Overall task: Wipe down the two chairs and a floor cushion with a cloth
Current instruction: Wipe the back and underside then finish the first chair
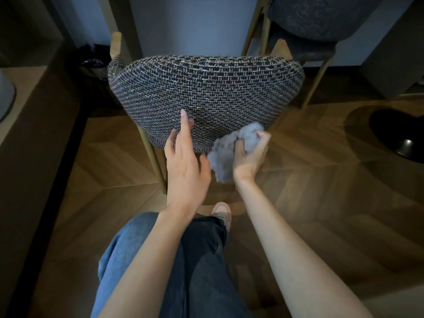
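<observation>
Left hand (185,166) flat on chair (206,92), right hand (250,154) clutching cloth (226,154)

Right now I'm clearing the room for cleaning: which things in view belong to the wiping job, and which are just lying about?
Job: black-and-beige woven fabric chair; crumpled grey cloth, gripped by the right hand; left hand, fingers on that chair; dark grey upholstered chair behind.
Lying about: crinkled black plastic bag; round black container.
</observation>
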Tool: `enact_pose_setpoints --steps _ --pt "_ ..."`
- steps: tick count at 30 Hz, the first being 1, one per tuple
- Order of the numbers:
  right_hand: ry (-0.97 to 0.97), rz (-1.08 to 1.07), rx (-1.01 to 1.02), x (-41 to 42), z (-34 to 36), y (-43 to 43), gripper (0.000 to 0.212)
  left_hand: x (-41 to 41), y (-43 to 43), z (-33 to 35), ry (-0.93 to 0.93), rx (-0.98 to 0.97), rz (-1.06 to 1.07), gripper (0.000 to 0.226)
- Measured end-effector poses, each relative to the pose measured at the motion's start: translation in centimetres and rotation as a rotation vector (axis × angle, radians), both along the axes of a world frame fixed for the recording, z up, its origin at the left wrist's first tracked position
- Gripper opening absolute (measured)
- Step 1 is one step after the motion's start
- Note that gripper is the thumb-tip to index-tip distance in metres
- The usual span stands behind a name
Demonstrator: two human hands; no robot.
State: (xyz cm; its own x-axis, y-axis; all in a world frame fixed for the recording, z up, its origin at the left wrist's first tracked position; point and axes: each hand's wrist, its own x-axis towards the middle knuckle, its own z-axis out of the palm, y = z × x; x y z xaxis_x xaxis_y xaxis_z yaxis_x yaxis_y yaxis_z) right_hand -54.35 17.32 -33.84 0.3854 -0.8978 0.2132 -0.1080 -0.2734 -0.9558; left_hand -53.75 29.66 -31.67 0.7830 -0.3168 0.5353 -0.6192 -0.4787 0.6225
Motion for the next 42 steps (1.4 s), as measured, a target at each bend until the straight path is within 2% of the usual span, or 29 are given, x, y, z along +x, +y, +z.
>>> enact_pose_setpoints --steps 2,7,9,13,17,20,22,27,29,33,38,42 --pt "0.028 -0.012 0.046 -1.4 -0.1 0.0 0.027 0.0 0.2 0.0 0.009 0.009 0.002 0.08" --pt "-0.352 -0.023 -0.363 -2.1 6.5 0.8 0.027 0.1 0.4 0.1 0.013 0.01 0.02 0.08" --pt "-0.409 0.0 -0.408 -0.7 8.5 1.2 0.028 0.0 0.4 0.3 0.007 -0.001 0.033 0.08" --pt "-0.359 -0.066 -0.263 1.0 6.7 2.7 0.031 0.2 0.7 0.3 -0.003 0.013 0.065 0.081" --pt "-0.123 -0.006 -0.016 1.4 1.5 2.8 0.035 0.7 1.1 0.2 0.084 -0.025 0.095 0.084" --pt "0.009 0.024 0.139 1.3 0.3 2.3 0.035 1.1 1.4 0.2 0.147 -0.035 0.094 0.085" --pt "-0.033 0.011 0.063 0.4 1.3 2.8 0.033 1.2 1.7 0.3 0.183 -0.042 0.089 0.084" --pt "-0.4 0.038 -0.336 -0.2 8.1 4.8 0.028 1.6 2.4 0.8 0.225 -0.093 0.099 0.085" --pt "-0.426 0.016 -0.348 0.9 9.2 5.0 0.028 1.5 2.4 0.9 0.239 -0.126 0.103 0.085" --pt "-0.281 0.028 -0.184 1.4 6.6 6.0 0.03 1.7 2.6 0.9 0.259 -0.131 0.09 0.086" --pt "-0.106 0.088 -0.107 1.5 1.6 6.0 0.035 1.9 3.0 0.6 0.295 -0.144 0.057 0.088" --pt "0.024 0.117 -0.073 0.5 1.0 5.7 0.034 2.0 3.3 0.7 0.323 -0.139 0.056 0.087"
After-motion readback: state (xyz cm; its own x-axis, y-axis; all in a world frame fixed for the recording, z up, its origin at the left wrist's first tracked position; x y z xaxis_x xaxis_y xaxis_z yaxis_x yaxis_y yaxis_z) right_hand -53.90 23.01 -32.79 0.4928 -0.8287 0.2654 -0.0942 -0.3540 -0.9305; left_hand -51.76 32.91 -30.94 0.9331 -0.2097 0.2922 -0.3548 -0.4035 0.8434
